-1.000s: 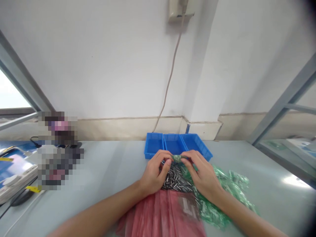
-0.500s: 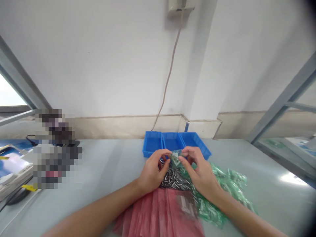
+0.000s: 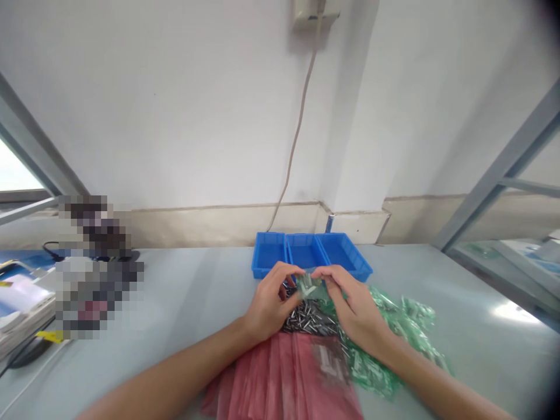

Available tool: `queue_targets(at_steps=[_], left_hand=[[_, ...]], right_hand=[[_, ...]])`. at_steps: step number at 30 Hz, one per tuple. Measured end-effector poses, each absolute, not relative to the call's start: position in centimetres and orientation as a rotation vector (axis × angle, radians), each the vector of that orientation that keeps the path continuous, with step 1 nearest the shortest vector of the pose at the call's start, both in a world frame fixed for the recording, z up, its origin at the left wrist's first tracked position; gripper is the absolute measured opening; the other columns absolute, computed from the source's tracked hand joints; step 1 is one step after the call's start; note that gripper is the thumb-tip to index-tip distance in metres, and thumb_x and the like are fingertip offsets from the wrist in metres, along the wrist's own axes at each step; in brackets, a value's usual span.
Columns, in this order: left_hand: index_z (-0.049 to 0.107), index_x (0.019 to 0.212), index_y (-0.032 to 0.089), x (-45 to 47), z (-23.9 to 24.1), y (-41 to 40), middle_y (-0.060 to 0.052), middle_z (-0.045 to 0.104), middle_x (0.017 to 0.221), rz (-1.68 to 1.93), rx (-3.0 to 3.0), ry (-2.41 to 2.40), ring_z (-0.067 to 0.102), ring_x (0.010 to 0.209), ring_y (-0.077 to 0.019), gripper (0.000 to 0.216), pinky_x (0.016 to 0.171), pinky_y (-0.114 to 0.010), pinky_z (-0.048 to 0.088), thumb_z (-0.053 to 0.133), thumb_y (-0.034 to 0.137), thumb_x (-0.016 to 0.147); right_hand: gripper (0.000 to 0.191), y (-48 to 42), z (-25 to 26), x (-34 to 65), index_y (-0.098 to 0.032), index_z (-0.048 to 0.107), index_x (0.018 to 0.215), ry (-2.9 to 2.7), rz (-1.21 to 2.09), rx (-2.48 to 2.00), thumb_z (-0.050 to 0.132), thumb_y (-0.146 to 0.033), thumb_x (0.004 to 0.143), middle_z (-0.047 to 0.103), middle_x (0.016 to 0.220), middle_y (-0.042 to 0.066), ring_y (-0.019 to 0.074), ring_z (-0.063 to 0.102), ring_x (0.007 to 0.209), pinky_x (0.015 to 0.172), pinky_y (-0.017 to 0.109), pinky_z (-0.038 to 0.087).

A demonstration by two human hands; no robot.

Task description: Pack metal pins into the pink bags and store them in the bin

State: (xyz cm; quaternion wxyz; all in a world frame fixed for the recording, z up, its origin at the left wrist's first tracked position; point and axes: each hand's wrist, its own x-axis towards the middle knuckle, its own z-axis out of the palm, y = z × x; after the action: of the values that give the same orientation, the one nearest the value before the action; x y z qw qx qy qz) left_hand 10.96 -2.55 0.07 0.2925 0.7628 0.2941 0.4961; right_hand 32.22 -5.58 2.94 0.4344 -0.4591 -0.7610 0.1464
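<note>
A small green-tinted clear plastic bag [image 3: 308,286] with pale pieces inside is held up between my two hands. My left hand [image 3: 271,300] pinches its left side. At the bag's upper right, the fingers of my right hand [image 3: 352,300] are closed on it. Just below lies a heap of small metal screw-like parts [image 3: 306,318]; their exact kind is too small to tell. Nearer to me, several pink plastic bags [image 3: 280,379] lie overlapped, the rightmost with pale pieces showing through. Several filled green bags [image 3: 376,373] are piled beside and beyond my right forearm.
Three joined blue bins [image 3: 269,273] stand behind my hands, near the wall. To the left are a power strip [image 3: 32,318], cables and a blurred-out area [image 3: 100,274]. Grey metal frame posts [image 3: 499,175] rise at both sides of the grey table [image 3: 184,291].
My right fingers have shifted slightly along the bag's top edge, and the bag has tilted and moved a little left. The camera view has shifted slightly.
</note>
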Motion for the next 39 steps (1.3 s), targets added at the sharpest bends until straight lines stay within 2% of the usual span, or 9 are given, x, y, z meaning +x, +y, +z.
queue_targets(at_steps=[5, 9, 11, 14, 22, 26, 31, 34, 39], left_hand=[[0.069, 0.117, 0.022, 10.78, 0.32, -2.67, -0.004, 0.068, 0.101, 1.301, 2.061, 0.857, 0.062, 0.085, -0.016, 0.015, 0.074, -0.027, 0.05, 0.061, 0.028, 0.106], [0.066, 0.096, 0.02, 10.7, 0.38, -2.78, -0.001, 0.064, 0.086, 1.282, 2.131, 0.926, 0.057, 0.078, -0.016, 0.023, 0.075, -0.029, 0.045, 0.057, 0.035, 0.109], [0.064, 0.094, 0.02, 10.69, 0.36, -2.83, -0.002, 0.063, 0.085, 1.266, 2.12, 0.944, 0.057, 0.078, -0.0165, 0.026, 0.074, -0.029, 0.044, 0.053, 0.037, 0.11], [0.062, 0.095, 0.02, 10.69, 0.24, -2.85, -0.003, 0.064, 0.086, 1.239, 2.087, 0.953, 0.059, 0.08, -0.0174, 0.029, 0.074, -0.029, 0.044, 0.048, 0.039, 0.112], [0.059, 0.1, 0.02, 10.65, 0.27, -2.71, -0.002, 0.062, 0.089, 1.236, 2.083, 0.911, 0.057, 0.082, -0.0172, 0.028, 0.078, -0.03, 0.044, 0.041, 0.036, 0.114], [0.056, 0.093, 0.02, 10.67, 0.68, -2.83, -0.001, 0.057, 0.086, 1.231, 2.137, 0.883, 0.054, 0.08, -0.0165, 0.029, 0.078, -0.029, 0.042, 0.043, 0.035, 0.114], [0.056, 0.092, 0.02, 10.67, 0.95, -2.88, -0.002, 0.057, 0.088, 1.231, 2.164, 0.865, 0.055, 0.083, -0.0169, 0.03, 0.079, -0.03, 0.043, 0.041, 0.034, 0.114], [0.057, 0.093, 0.02, 10.64, 0.86, -2.85, -0.002, 0.058, 0.088, 1.218, 2.163, 0.866, 0.056, 0.084, -0.0174, 0.03, 0.08, -0.03, 0.044, 0.04, 0.034, 0.115], [0.059, 0.095, 0.02, 10.62, 0.74, -2.87, -0.002, 0.059, 0.088, 1.226, 2.145, 0.871, 0.056, 0.083, -0.0173, 0.03, 0.08, -0.029, 0.044, 0.042, 0.035, 0.114]], right_hand=[[0.02, -5.65, 3.21, 32.04, -0.025, 0.065, 0.114, -1.913, 0.358, -1.099, 0.045, -0.022, 0.11, 0.07, 0.105, 0.005, 0.0219, 0.066, 0.095, 0.086, 0.035, 0.051], [0.015, -5.72, 3.34, 31.77, -0.025, 0.065, 0.107, -1.883, 0.357, -1.151, 0.051, -0.03, 0.11, 0.064, 0.093, 0.003, 0.0209, 0.063, 0.082, 0.076, 0.035, 0.05], [0.014, -5.72, 3.36, 31.7, -0.026, 0.064, 0.114, -1.847, 0.398, -1.19, 0.053, -0.034, 0.109, 0.065, 0.095, 0.003, 0.0204, 0.063, 0.08, 0.071, 0.034, 0.05], [0.023, -5.75, 3.34, 31.63, -0.029, 0.058, 0.13, -1.794, 0.489, -1.209, 0.056, -0.036, 0.109, 0.069, 0.105, 0.004, 0.0197, 0.065, 0.078, 0.064, 0.032, 0.05], [0.025, -5.93, 2.77, 31.53, -0.028, 0.055, 0.131, -1.784, 0.527, -1.182, 0.056, -0.038, 0.108, 0.073, 0.109, 0.005, 0.0202, 0.07, 0.082, 0.062, 0.031, 0.052], [0.028, -5.87, 2.65, 31.5, -0.027, 0.052, 0.133, -1.757, 0.543, -1.163, 0.058, -0.038, 0.108, 0.074, 0.11, 0.005, 0.0197, 0.07, 0.082, 0.072, 0.033, 0.055], [0.023, -5.82, 2.95, 31.44, -0.026, 0.061, 0.127, -1.832, 0.517, -1.199, 0.056, -0.039, 0.108, 0.071, 0.092, 0.002, 0.0205, 0.067, 0.077, 0.067, 0.031, 0.053], [0.019, -5.74, 3.03, 31.38, -0.026, 0.066, 0.118, -1.897, 0.455, -1.181, 0.055, -0.039, 0.108, 0.072, 0.093, 0.003, 0.0211, 0.068, 0.079, 0.07, 0.033, 0.053], [0.016, -5.67, 3.07, 31.3, -0.026, 0.066, 0.113, -1.914, 0.428, -1.152, 0.055, -0.037, 0.109, 0.072, 0.094, 0.003, 0.0216, 0.068, 0.081, 0.076, 0.035, 0.053]])
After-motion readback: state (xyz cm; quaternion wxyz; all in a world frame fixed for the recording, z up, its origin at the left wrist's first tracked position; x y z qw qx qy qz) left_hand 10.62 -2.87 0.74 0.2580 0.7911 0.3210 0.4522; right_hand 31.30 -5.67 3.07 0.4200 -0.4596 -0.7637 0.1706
